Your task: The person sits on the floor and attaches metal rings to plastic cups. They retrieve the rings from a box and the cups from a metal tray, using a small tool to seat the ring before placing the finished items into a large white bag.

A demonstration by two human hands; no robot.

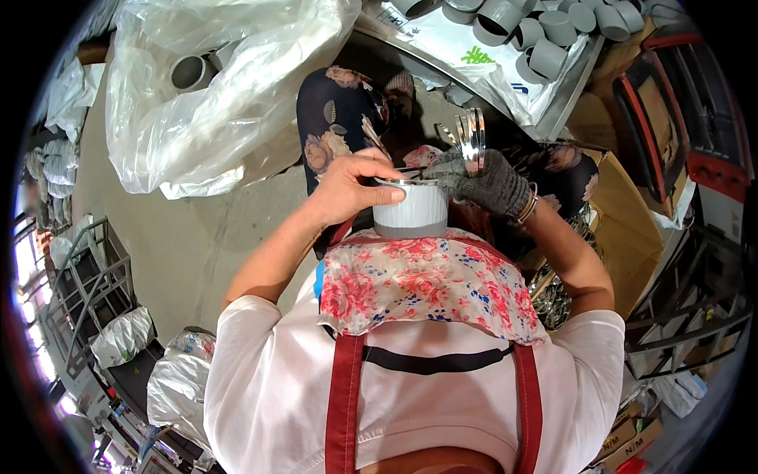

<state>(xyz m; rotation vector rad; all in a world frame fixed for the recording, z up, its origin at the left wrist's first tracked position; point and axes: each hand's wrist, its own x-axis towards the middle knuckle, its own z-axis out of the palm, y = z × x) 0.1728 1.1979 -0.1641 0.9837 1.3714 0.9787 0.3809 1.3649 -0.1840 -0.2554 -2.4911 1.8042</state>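
Note:
In front of my lap is a short grey cylinder (411, 208), upright, its pale grey side facing me. My bare left hand (347, 188) pinches its near-left rim, with the thumb on the outside and the fingers bent over the top. Thin shiny metal (403, 182) runs along the rim beside the thumb. My right hand (488, 182), in a dark grey knit glove, is closed around several curved shiny metal strips (471, 138) that fan upward. Its fingertips reach the cylinder's right rim. The cylinder's inside is mostly hidden.
Many grey cylinders (546, 59) lie on a sheet-lined metal tray (576, 87) ahead to the right. A large clear plastic bag (229, 126) with grey cylinders is at the left. An open cardboard box (624, 229) with shiny metal rings (553, 304) stands by my right arm.

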